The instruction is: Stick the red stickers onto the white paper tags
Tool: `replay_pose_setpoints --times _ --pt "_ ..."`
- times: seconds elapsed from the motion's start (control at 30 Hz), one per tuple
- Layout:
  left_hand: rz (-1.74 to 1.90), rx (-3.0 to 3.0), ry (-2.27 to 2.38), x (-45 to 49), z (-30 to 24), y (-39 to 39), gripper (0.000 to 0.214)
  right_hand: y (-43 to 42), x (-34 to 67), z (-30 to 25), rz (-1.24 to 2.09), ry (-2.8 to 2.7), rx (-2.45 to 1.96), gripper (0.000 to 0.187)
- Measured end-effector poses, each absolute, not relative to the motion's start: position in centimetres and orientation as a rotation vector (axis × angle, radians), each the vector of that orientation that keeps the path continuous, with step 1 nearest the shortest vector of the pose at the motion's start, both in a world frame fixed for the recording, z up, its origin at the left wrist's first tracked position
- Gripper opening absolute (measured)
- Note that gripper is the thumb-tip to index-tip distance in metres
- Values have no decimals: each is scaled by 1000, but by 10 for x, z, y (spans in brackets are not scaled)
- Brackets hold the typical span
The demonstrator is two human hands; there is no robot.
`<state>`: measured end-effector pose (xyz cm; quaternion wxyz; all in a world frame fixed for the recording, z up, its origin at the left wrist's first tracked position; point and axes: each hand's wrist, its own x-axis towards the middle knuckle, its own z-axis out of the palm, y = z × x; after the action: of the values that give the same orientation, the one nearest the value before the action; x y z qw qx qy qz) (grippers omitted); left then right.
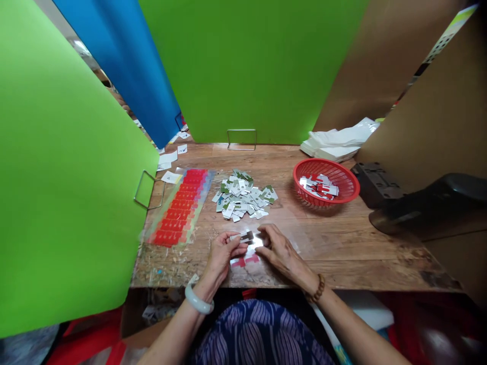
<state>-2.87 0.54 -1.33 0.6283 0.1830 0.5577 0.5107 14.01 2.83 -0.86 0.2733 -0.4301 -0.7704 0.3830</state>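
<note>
My left hand (pixel 224 251) is closed, pinching a small flat metal plate (pixel 248 236) with a dark slotted end. Just to its right, my right hand (pixel 279 251) has thumb and fingers curved apart, with nothing visible between them. Below the plate, pink-red cut-out film pieces (pixel 245 260) lie on a clear shiny sheet near the table's front edge. Beyond my hands spreads a loose pile of similar small plates (pixel 243 195), silvery and greenish. Left of the pile lies a clear sheet bearing rows of red film pieces (pixel 182 208).
A red plastic basket (pixel 352 190) holds several red-and-white plates at the right. Behind it is a stack of white paper (pixel 338 142). A dark metal tool (pixel 380 185) stands at the right edge. Green boards (pixel 243 66) with wire handles (pixel 242 139) surround the wooden table (pixel 342 258).
</note>
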Motion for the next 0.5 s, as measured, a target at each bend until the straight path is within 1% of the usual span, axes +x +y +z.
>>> replay_pose_setpoints --times 0.1,0.17,0.27,0.37,0.5 --pt "1188 396 1323 -28 -19 6 13 16 142 -22 966 -2168 -1188 13" --pt "1197 396 1351 -27 -23 7 14 11 140 -27 905 -2213 -1193 9" --pt "1212 413 1364 -25 -30 8 16 9 136 -26 838 -2239 -1217 9" --pt "1222 428 1352 -26 -34 7 18 7 133 -20 809 -2258 -1213 13" --pt "1222 425 1330 -27 -35 7 22 -2 133 -22 797 -2148 -1207 16"
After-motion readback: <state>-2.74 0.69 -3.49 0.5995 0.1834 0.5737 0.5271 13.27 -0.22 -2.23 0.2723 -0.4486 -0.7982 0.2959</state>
